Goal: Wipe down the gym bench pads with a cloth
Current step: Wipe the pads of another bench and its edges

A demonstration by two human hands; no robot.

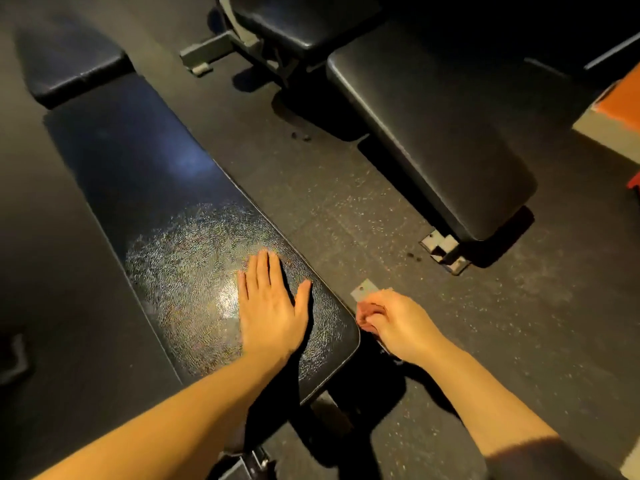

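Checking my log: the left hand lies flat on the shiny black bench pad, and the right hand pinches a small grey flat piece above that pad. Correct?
Not above it. In the head view the right hand pinches the small grey flat piece beside the shiny black bench pad, over the speckled floor.
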